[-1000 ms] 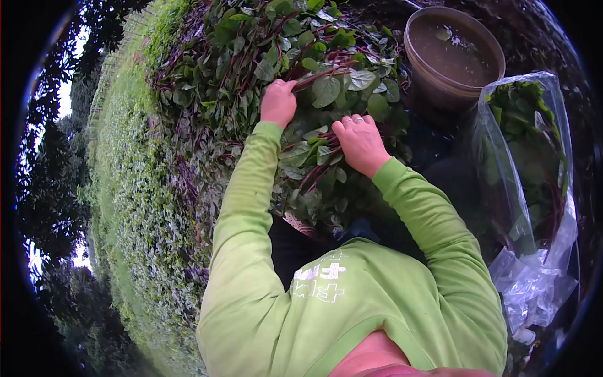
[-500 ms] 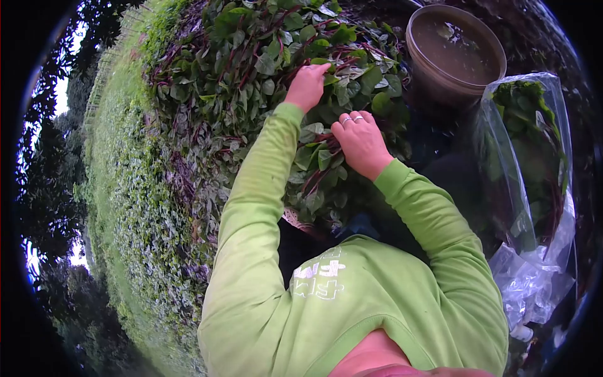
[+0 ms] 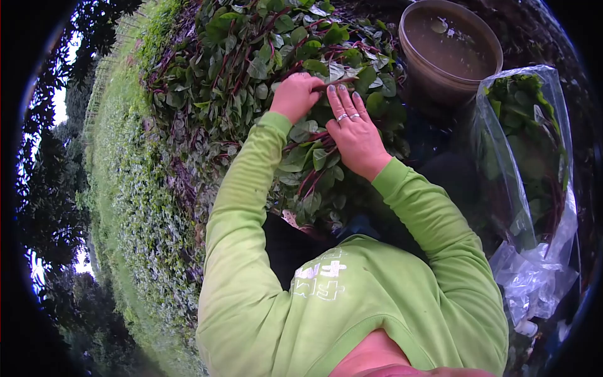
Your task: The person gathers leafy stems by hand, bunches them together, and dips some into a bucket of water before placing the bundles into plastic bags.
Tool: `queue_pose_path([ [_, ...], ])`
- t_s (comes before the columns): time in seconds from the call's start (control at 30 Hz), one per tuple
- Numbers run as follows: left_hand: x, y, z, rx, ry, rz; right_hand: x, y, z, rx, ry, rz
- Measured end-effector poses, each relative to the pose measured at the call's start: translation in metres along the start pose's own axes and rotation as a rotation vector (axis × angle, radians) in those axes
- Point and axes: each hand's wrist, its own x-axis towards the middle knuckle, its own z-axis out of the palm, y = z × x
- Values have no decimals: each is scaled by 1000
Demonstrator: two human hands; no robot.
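Observation:
My left hand (image 3: 294, 97) is closed around a reddish-brown stem (image 3: 339, 82), whose end sticks out toward the right. Close beside it, my right hand (image 3: 359, 137) has its fingers stretched up to that stem, with rings on two of them. Under its thumb and palm it keeps a bunch of red-stemmed leafy greens (image 3: 308, 164), leaves hanging to the left and below. Part of the bunch is hidden by the palm. Beyond both hands lies a large heap of the same red-stemmed greens (image 3: 251, 56).
A round bucket of murky water (image 3: 449, 47) stands at the upper right. Below it, a clear plastic bag (image 3: 524, 169) holds more leafy greens, with crumpled plastic (image 3: 534, 279) at its lower end. Low vegetation (image 3: 138, 207) stretches along the left.
My left hand has drawn back a little to the left and now holds a stem. My right hand's fingers have straightened up toward it, while the bunch stays under that hand.

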Motion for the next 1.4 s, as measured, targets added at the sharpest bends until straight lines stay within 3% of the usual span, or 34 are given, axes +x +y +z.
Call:
queue_pose_path([
  [0.1,-28,13,5,-221,-65,-43,2,5,6,-49,81,-8],
  [0.17,-46,22,7,-537,-158,-224,5,9,10,-14,-19,32],
  [0.23,-59,14,-1,-768,-373,-229,4,7,12,9,-85,60],
  [0.3,-79,33,-5,-696,-399,-233,3,2,16,20,-111,79],
  [0.33,-81,50,-12,-222,-382,-116,3,1,19,20,-89,89],
  [0.37,-90,68,-11,-97,-224,-70,1,0,23,24,-73,96],
  [0.43,-100,64,21,-105,-58,-136,-5,-6,26,48,-65,86],
  [0.63,-123,60,19,-283,-75,-369,-11,-10,15,387,-81,41],
  [0.73,-131,55,24,-166,-20,-194,-11,-22,-13,53,-213,-63],
  [0.8,-134,63,25,14,9,-13,-8,-23,-12,7,-347,-51],
  [0.83,-133,68,22,6,26,-8,-5,-21,-10,-20,-412,-46],
  [0.87,-132,74,19,-2,42,-2,-9,-14,-3,100,-335,-27],
  [0.93,-125,78,19,-7,38,-2,1,-8,-7,168,-511,109],
  [0.97,-119,77,18,-136,-10,-47,4,-5,-8,203,-597,182],
  [1.07,-87,77,-6,-639,-240,-241,-2,11,-5,36,-553,143],
  [1.1,-74,51,2,-769,-189,-128,-3,15,-4,20,-518,120],
  [1.23,6,-38,35,-557,40,-153,-4,19,-1,-46,-337,-23],
  [1.3,36,-92,76,-198,87,-70,2,18,-1,-65,-281,-70],
  [1.33,46,-95,79,-22,109,-26,3,16,-2,-63,-289,-70],
  [1.4,60,-87,74,99,27,-143,3,15,-1,-47,-279,-67],
])
